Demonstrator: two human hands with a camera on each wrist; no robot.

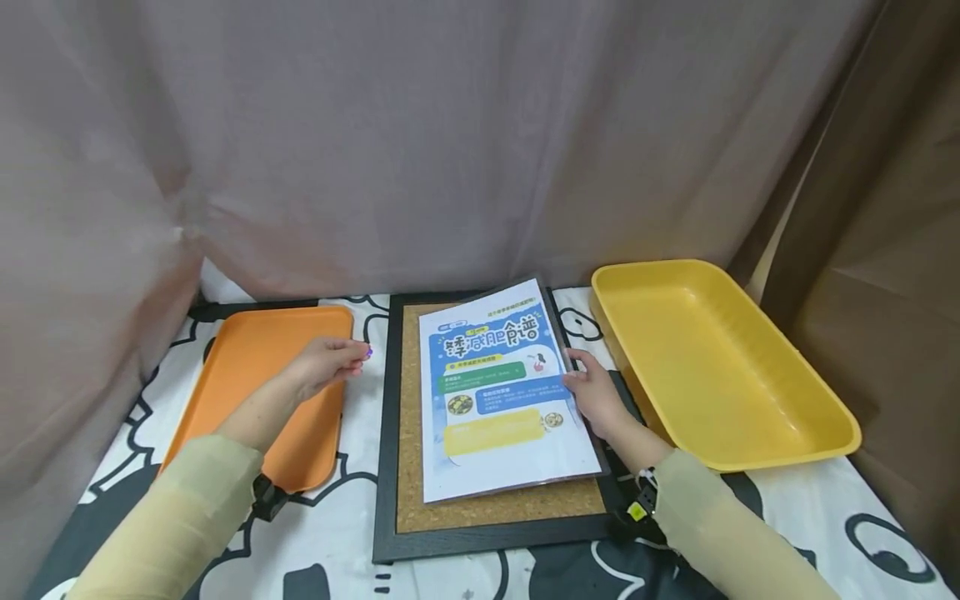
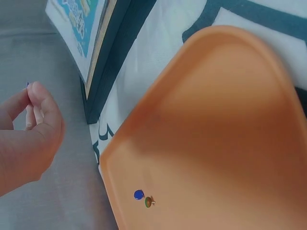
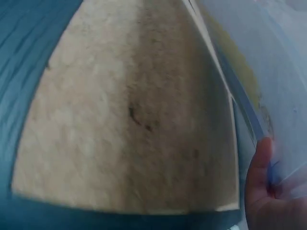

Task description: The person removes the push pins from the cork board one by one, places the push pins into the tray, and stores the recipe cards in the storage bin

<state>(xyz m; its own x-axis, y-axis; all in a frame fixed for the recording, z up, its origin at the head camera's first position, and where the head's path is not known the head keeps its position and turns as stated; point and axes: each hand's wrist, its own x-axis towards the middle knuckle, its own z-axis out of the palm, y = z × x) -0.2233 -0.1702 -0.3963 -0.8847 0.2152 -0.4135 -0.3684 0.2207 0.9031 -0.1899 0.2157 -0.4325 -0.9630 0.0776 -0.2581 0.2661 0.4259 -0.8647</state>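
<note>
My left hand (image 1: 322, 368) pinches a tiny purple thumbtack (image 1: 368, 352) between thumb and fingertips, over the right edge of an orange tray (image 1: 255, 367). In the left wrist view, a blue thumbtack (image 2: 138, 195) and a greenish one (image 2: 149, 201) lie together in that tray. My right hand (image 1: 596, 396) grips the right edge of a printed sheet (image 1: 480, 471) in a clear plastic sleeve, thumb on one face. The sheet slants over a black-framed cork board (image 1: 495, 515). In the right wrist view its near edge stands raised off the cork (image 3: 105, 124).
A deep yellow bin (image 1: 720, 358) stands to the right of the board, close to my right forearm. Patterned black-and-white cloth (image 1: 442, 579) covers the table. Grey curtains (image 1: 390, 150) hang behind, and brown fabric (image 1: 892, 275) hangs at the right.
</note>
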